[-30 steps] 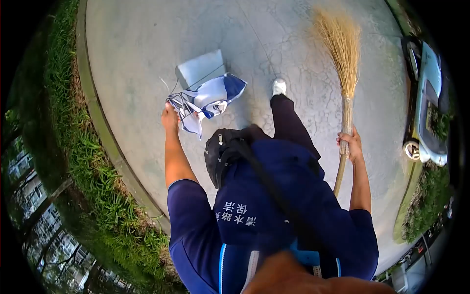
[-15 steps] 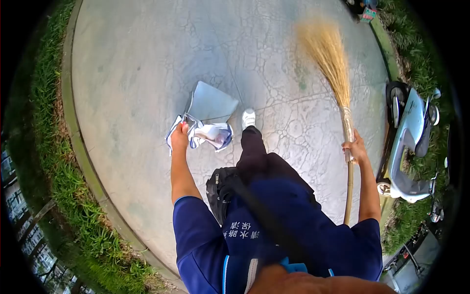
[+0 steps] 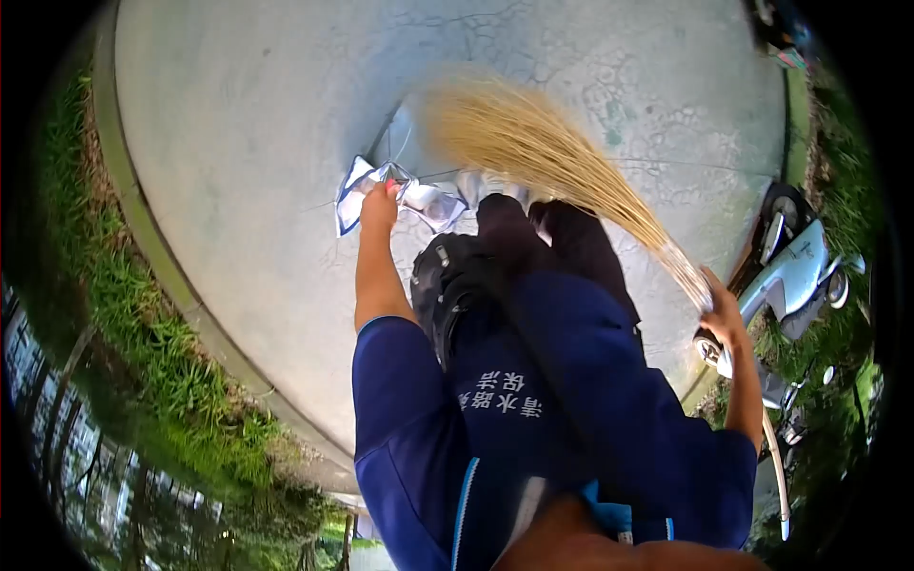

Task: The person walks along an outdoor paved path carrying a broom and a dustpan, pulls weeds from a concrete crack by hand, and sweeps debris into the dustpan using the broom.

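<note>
Head view: we see the bristles of the broom blurred at their outer end, spreading over part of a pale, flat panel, so we cannot make out its full shape. The left hand is closed on the gathered top of a crumpled white-and-blue bag; its fingers are partly hidden, and a small pinkish-red spot shows by them that we cannot identify. The right hand is curled around the broom at the lower end of its pale binding, the fingertips mostly out of our sight. The handle passes behind the forearm and shows again below, near the scooter. Beneath the bristles, the shoes are too covered for us to make out. A black pouch sits at the waist, between the bag and the dark shirt.

Open paving lies between the bag and the left kerb, and more stretches ahead of the broom. On the right, the scooter leaves us less room beside the right hand, and another vehicle is cut off by the dark rim.
</note>
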The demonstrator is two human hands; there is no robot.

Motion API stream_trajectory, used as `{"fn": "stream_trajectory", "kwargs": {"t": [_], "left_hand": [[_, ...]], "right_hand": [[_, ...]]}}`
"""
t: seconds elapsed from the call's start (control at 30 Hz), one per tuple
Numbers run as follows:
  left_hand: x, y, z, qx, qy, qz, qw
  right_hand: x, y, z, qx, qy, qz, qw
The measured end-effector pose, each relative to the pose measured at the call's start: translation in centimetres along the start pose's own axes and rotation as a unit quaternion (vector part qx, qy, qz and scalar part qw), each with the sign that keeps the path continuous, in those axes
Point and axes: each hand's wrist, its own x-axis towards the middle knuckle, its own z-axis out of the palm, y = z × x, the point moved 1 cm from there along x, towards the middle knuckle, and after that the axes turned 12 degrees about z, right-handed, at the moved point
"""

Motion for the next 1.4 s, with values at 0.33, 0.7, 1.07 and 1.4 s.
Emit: {"fn": "stream_trajectory", "kwargs": {"t": [0.33,0.7,1.07,1.4], "left_hand": [[11.4,4.1,-11.4,0.0,0.07,-0.144,0.987],[26.6,7.4,-24.1,-0.026,0.277,-0.058,0.959],[58.6,7.7,-42.2,0.003,0.256,-0.255,0.933],[87.3,14.9,-58.7,-0.171,0.129,-0.365,0.906]], "right_hand": [[10.9,-8.2,-6.1,0.175,0.033,-0.024,0.984],[27.8,-39.6,-28.1,0.273,-0.105,-0.102,0.951],[32.2,-71.2,-45.9,0.307,-0.144,-0.249,0.907],[46.3,-93.1,-63.7,0.417,-0.391,-0.134,0.809]]}}
